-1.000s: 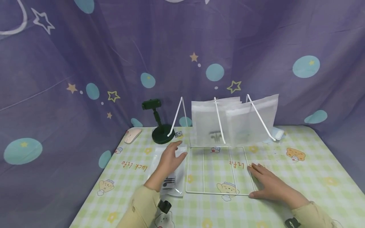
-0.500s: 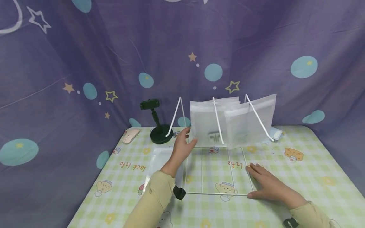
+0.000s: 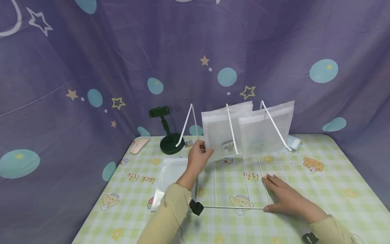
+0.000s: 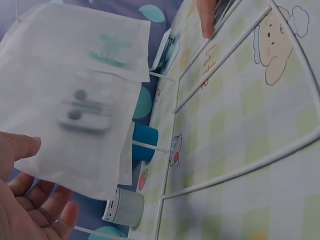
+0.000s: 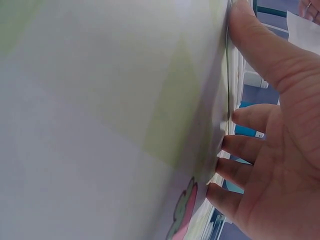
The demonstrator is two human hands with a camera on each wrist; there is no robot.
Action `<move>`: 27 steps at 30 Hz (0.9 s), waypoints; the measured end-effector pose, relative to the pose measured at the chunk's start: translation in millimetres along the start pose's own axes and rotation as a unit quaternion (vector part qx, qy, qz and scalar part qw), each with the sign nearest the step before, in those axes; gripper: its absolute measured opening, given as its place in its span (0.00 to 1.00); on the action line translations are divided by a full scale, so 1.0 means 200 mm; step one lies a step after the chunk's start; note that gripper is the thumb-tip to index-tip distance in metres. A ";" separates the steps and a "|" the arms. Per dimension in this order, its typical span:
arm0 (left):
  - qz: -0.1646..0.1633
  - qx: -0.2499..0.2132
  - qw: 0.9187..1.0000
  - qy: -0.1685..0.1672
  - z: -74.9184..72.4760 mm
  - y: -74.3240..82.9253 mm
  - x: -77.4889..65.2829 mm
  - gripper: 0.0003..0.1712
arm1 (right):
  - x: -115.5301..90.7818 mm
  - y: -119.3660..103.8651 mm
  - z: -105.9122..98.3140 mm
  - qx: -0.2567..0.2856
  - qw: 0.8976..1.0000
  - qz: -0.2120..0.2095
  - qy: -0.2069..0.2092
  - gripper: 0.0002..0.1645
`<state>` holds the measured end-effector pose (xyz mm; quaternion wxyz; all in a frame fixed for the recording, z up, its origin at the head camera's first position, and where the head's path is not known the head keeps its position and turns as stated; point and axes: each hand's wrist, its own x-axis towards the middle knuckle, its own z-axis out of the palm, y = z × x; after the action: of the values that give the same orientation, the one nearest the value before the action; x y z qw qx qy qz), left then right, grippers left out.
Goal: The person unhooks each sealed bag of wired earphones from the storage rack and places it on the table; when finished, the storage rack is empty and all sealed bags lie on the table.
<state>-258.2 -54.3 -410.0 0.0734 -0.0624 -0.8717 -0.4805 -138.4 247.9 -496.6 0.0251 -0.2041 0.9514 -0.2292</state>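
A white wire rack [image 3: 230,207] with several upright loops stands on the checked tablecloth. Frosted zip bags hang among its loops: one on the left [image 3: 217,135], another on the right [image 3: 265,132]. My left hand [image 3: 196,159] is at the lower left edge of the left bag. In the left wrist view its thumb lies before the bag's corner and its loosely bent fingers sit along the edge, with a gap between. A dark-dotted pale shape shows through that bag. My right hand [image 3: 283,195] rests with spread fingers at the right side of the rack's base.
A clear-fronted bag [image 3: 173,173] lies flat left of the rack, partly behind my left sleeve. Behind it are a dark phone stand [image 3: 172,144] and a pale mouse [image 3: 139,145]. A light blue packet [image 3: 294,142] lies behind the right bag. A purple curtain [image 3: 137,51] hangs behind.
My left hand has moved from above the flat bag, right and forward to the hanging left bag, whose upper left corner has dipped a little. The right hand stays at the rack.
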 end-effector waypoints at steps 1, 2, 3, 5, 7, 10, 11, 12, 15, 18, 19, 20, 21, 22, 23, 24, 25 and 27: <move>0.002 -0.001 1.000 0.001 0.00 0.00 0.00 0.15 | 0.00 0.00 0.00 -0.002 1.000 0.000 0.000 0.60; 0.005 -0.001 1.000 0.002 0.00 0.01 0.00 0.14 | 0.00 -0.01 -0.01 -0.001 1.000 0.001 0.001 0.60; 0.007 0.000 1.000 0.000 0.01 0.01 0.00 0.14 | 0.00 -0.01 -0.01 -0.001 1.000 0.001 0.001 0.60; 0.010 -0.003 1.000 -0.007 0.01 0.02 0.00 0.13 | 0.00 -0.01 -0.01 -0.002 1.000 0.003 0.003 0.60; 0.009 -0.010 1.000 -0.017 0.02 0.03 0.00 0.13 | 0.00 -0.01 -0.02 0.000 1.000 0.005 0.003 0.60; 0.002 -0.020 0.999 -0.025 0.04 0.03 0.00 0.14 | 0.00 -0.02 -0.01 0.003 1.000 0.007 0.001 0.60; -0.001 -0.020 0.999 -0.025 0.04 0.03 0.00 0.15 | -0.01 -0.02 -0.01 0.004 1.000 0.007 0.000 0.60; -0.004 -0.022 0.999 -0.024 0.04 0.03 0.00 0.14 | -0.01 -0.02 -0.01 0.006 1.000 0.007 0.001 0.60; -0.011 -0.023 1.000 -0.014 0.04 0.03 -0.01 0.15 | 0.00 -0.02 -0.01 0.004 1.000 0.005 0.001 0.60; -0.004 -0.025 1.000 0.004 0.03 0.03 -0.03 0.17 | 0.00 -0.02 0.00 0.000 1.000 0.003 0.002 0.61; 0.002 -0.027 1.000 0.010 0.03 0.03 -0.04 0.17 | 0.00 -0.02 0.00 -0.002 1.000 0.003 0.001 0.61; 0.008 -0.029 0.999 0.017 0.02 0.03 -0.04 0.18 | 0.00 -0.02 0.00 -0.002 1.000 0.002 0.002 0.61; 0.014 -0.033 0.999 0.021 0.02 0.03 -0.05 0.18 | 0.00 -0.02 0.00 -0.003 1.000 0.002 0.002 0.61; 0.019 -0.042 0.999 0.023 0.01 0.03 -0.06 0.19 | 0.00 -0.02 -0.01 -0.004 1.000 0.002 0.002 0.61; 0.024 -0.053 0.998 0.024 0.01 0.03 -0.06 0.19 | 0.00 -0.02 -0.01 -0.005 1.000 0.002 0.001 0.61; 0.027 -0.065 0.997 0.023 0.00 0.03 -0.07 0.19 | 0.00 -0.02 -0.01 -0.004 1.000 0.002 0.000 0.61; 0.030 -0.077 0.996 0.023 0.00 0.03 -0.08 0.19 | 0.00 -0.02 -0.01 -0.003 1.000 0.001 -0.001 0.61; 0.034 -0.104 0.994 0.021 -0.01 0.03 -0.10 0.19 | 0.00 -0.02 -0.01 -0.004 1.000 -0.001 -0.001 0.61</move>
<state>-238.0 -54.3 -408.0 0.1012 -0.0887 -0.8128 -0.5668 -137.2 245.7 -493.0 0.0250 -0.2050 0.9522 -0.2249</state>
